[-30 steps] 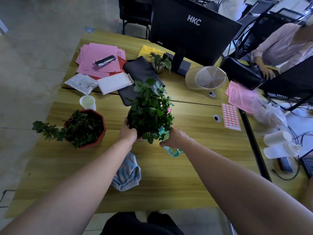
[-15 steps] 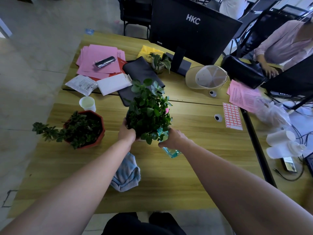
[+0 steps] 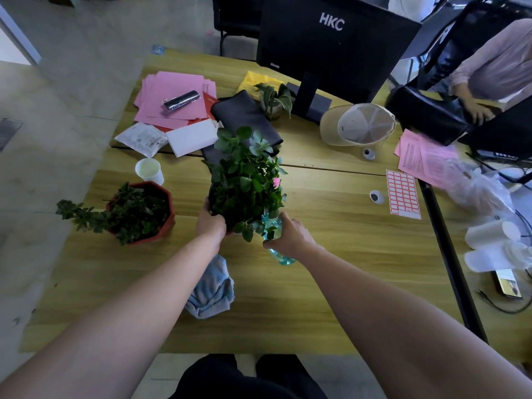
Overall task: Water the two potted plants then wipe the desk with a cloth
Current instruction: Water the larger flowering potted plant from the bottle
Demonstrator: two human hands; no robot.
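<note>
A: Well, nearest the body, what lies on the wooden desk (image 3: 359, 283)?

B: A crumpled blue cloth (image 3: 211, 289), partly under the left forearm, near the front edge. No hand touches it.

A: And the hands?

B: Just past the cloth, the left hand (image 3: 211, 224) is curled round the near left side of the leafy plant's dark pot (image 3: 214, 201); the fingers go behind the foliage, so only the thumb side shows. The leafy plant (image 3: 247, 182) stands between the two hands, its leaves spilling over both.

A: The right one?

B: The right hand (image 3: 289, 236) is clenched round a clear teal bottle (image 3: 280, 256). The bottle's bottom pokes out below the palm toward the camera, and its top end sits up among the low leaves, just beside the pot. The fingers wrap over the bottle's middle.

A: The other plant?

B: To the left, apart from both hands, a shrub in a red pot (image 3: 164, 223), one branch reaching off toward the desk's left edge. A white paper cup (image 3: 149, 170) stands just behind it.

A: Farther back?

B: Pink papers (image 3: 172, 110), a pale cap (image 3: 359, 125) and a black monitor (image 3: 331, 44) marked HKC.
</note>
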